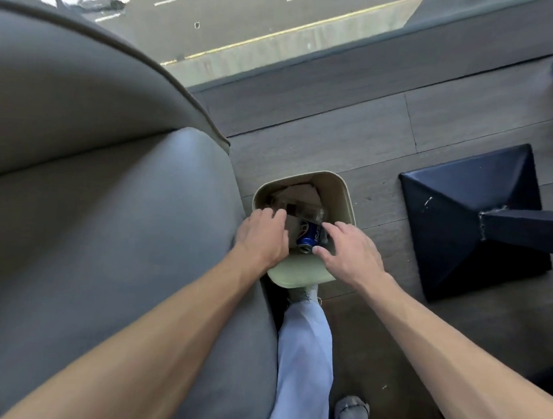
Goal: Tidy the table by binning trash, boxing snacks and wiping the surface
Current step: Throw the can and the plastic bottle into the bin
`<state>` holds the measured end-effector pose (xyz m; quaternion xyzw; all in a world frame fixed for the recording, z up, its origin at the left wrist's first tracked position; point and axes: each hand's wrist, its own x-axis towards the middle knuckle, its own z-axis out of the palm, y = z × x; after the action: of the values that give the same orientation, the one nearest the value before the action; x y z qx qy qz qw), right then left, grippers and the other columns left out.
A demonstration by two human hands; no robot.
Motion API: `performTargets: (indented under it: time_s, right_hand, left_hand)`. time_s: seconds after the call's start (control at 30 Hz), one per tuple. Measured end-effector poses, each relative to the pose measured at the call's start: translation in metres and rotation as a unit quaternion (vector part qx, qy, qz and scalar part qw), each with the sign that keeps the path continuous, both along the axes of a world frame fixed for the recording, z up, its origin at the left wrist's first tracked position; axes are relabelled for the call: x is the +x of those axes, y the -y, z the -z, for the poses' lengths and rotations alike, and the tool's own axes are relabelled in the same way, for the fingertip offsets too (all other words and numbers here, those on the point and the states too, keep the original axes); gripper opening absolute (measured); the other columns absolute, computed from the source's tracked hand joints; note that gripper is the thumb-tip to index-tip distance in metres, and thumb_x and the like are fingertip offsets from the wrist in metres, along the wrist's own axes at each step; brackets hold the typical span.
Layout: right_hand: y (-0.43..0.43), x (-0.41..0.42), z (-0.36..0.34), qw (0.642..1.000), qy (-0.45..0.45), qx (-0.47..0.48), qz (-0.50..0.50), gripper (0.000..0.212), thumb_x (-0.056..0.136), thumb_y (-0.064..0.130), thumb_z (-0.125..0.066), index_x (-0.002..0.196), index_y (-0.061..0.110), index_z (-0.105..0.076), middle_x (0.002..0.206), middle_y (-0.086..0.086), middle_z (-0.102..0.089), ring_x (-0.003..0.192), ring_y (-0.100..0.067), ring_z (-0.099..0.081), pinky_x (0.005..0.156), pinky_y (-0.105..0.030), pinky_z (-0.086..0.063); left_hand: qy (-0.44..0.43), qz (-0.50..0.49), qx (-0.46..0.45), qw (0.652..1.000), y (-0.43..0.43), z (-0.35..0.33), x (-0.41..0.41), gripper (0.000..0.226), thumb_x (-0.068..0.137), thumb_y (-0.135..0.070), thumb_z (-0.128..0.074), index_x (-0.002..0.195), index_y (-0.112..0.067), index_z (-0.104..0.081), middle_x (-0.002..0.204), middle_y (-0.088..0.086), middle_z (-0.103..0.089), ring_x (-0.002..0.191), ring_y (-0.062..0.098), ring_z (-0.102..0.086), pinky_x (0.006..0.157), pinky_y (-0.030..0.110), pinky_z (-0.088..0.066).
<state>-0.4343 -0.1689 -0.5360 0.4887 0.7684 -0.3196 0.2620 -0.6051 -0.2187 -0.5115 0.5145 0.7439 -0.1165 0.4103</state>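
Note:
A beige bin [337, 193] stands on the wooden floor between a grey sofa and a table base. Inside it lie a blue soda can [309, 235], brown paper [302, 194] and clear plastic wrapping [315, 211]. My left hand [262, 236] hovers palm down over the bin's left rim, fingers stretched out and holding nothing. My right hand [347, 249] is spread over the bin's right rim. Its thumb and forefinger tips sit right beside the can, which lies just beyond them.
The grey sofa [101, 198] fills the left side. A dark pyramid-shaped table base [463, 204] with its post stands on the floor at the right. My legs in light trousers [305, 357] are below the bin. A window beyond shows a street.

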Motion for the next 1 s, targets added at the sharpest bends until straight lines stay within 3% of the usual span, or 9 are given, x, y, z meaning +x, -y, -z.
performTargets:
  time_s: [0.1, 0.2, 0.4, 0.6, 0.83, 1.0]
  right_hand:
    - [0.018, 0.002, -0.056, 0.999, 0.005, 0.045, -0.015, 0.067, 0.090, 0.055, -0.048, 0.148, 0.026, -0.029, 0.154, -0.004, -0.033, 0.145, -0.024, -0.023, 0.119, -0.046, -0.019]
    - [0.045, 0.011, -0.121, 0.998, -0.001, 0.057, -0.010, 0.070, 0.090, 0.056, -0.046, 0.150, 0.028, -0.025, 0.159, -0.005, -0.025, 0.149, -0.027, -0.014, 0.121, -0.049, -0.009]
    - [0.117, 0.063, -0.258, 0.996, -0.063, 0.045, 0.038, 0.067, 0.093, 0.053, -0.042, 0.152, 0.028, -0.021, 0.161, -0.007, -0.019, 0.150, -0.026, -0.009, 0.122, -0.050, -0.005]
    - [0.189, 0.175, -0.384, 0.982, -0.133, 0.078, 0.112, 0.064, 0.095, 0.051, -0.039, 0.152, 0.031, -0.020, 0.162, -0.001, -0.016, 0.152, -0.020, -0.005, 0.123, -0.045, -0.002]
    - [0.222, 0.323, -0.483, 0.935, -0.151, 0.182, 0.263, 0.062, 0.094, 0.055, -0.041, 0.150, 0.032, -0.028, 0.161, 0.000, -0.021, 0.151, -0.019, -0.011, 0.122, -0.042, -0.004]
    - [0.245, 0.420, -0.542, 0.866, -0.132, 0.276, 0.396, 0.057, 0.093, 0.052, -0.049, 0.145, 0.028, -0.041, 0.156, -0.002, -0.035, 0.147, -0.021, -0.026, 0.121, -0.041, -0.018]
  left_hand:
    - [-0.058, 0.048, 0.027, 0.997, 0.021, -0.057, 0.011, 0.035, 0.094, -0.033, -0.044, 0.124, -0.014, -0.047, 0.129, 0.010, -0.053, 0.124, 0.031, -0.044, 0.102, 0.042, -0.038]
    - [-0.091, 0.058, 0.032, 0.994, 0.049, -0.123, 0.029, 0.044, 0.094, -0.039, -0.042, 0.132, -0.016, -0.043, 0.136, 0.008, -0.048, 0.131, 0.031, -0.037, 0.109, 0.045, -0.032]
    - [-0.107, 0.040, 0.019, 0.993, 0.130, -0.261, 0.093, 0.055, 0.095, -0.043, -0.038, 0.145, -0.021, -0.033, 0.154, 0.007, -0.031, 0.147, 0.031, -0.019, 0.118, 0.057, -0.013]
    - [-0.115, 0.158, 0.060, 0.979, 0.179, -0.384, 0.181, 0.053, 0.096, -0.044, -0.033, 0.143, -0.019, -0.033, 0.154, 0.009, -0.031, 0.146, 0.033, -0.020, 0.116, 0.060, -0.014]
    - [-0.111, 0.239, 0.160, 0.951, 0.150, -0.482, 0.292, 0.053, 0.098, -0.046, -0.031, 0.144, -0.021, -0.035, 0.156, 0.010, -0.032, 0.147, 0.032, -0.020, 0.118, 0.059, -0.012]
    - [-0.091, 0.330, 0.240, 0.908, 0.122, -0.535, 0.384, 0.048, 0.096, -0.047, -0.032, 0.135, -0.023, -0.045, 0.143, 0.008, -0.047, 0.137, 0.031, -0.036, 0.115, 0.057, -0.022]
